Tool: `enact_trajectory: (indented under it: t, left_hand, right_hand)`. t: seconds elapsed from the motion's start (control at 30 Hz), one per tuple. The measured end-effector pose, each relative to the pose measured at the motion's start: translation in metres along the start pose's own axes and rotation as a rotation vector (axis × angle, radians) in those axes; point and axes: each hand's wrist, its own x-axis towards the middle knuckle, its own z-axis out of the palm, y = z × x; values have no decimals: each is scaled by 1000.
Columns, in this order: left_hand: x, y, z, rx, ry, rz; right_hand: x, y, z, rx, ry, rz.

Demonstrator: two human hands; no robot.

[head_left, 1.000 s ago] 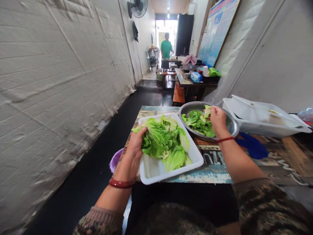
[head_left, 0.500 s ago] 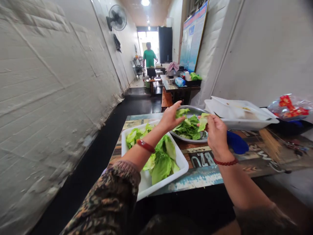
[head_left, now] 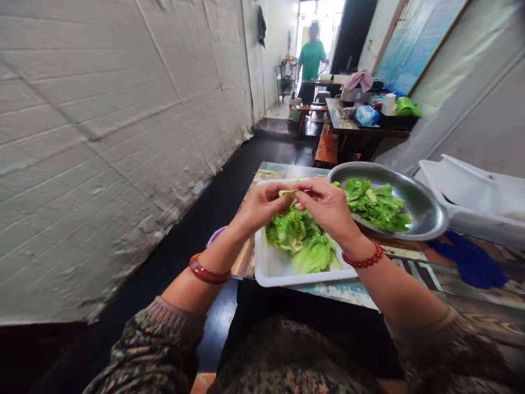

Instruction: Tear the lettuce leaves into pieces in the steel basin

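Observation:
My left hand point(head_left: 262, 205) and my right hand point(head_left: 325, 205) meet over a white plastic tray point(head_left: 268, 271). Between their fingertips they pinch a pale piece of lettuce point(head_left: 288, 193), mostly covered by the fingers. Loose green lettuce leaves point(head_left: 314, 256) lie in the tray below. Right of the tray stands a round steel bowl point(head_left: 424, 210), holding a heap of torn lettuce point(head_left: 375, 203). A red-brown bangle circles my left wrist, and red beads circle the right one.
A dark blue cloth-like item point(head_left: 478, 262) lies on the patterned table point(head_left: 397, 254), near white bins point(head_left: 471, 189) at right. Farther off are a wooden bench point(head_left: 327, 145), a cluttered table point(head_left: 348, 125) and a person in a green shirt point(head_left: 310, 60). A white wall point(head_left: 123, 137) runs along the left.
Both hands have come from the bowl to above the tray and now meet at one lettuce piece. My left hand, open before, has closed on it. The view has turned left and down.

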Motion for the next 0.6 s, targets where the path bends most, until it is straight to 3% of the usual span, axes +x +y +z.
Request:
enact_trajectory:
  t: [0.07, 0.17, 0.3, 0.37, 0.47, 0.6]
  left_hand:
    - [-15, -2, -23, -11, 124, 12]
    - [-41, -18, -74, 6, 351, 21]
    - [-81, -71, -154, 114, 737, -103]
    - [-101, -101, -188, 225, 876, -214]
    - [-120, -136, -220, 383, 863, -423]
    - [-121, -152, -231, 427, 691, -538]
  right_hand:
    - [2, -2, 15, 0, -83, 24]
    - [-4, -1, 23, -11, -119, 125]
    - [-23, 15, 13, -86, -40, 271]
    - [-30, 29, 6, -108, -13, 315]
    - [-35, 42, 2, -138, -4, 333]
    - [-33, 31, 0, -270, -89, 298]
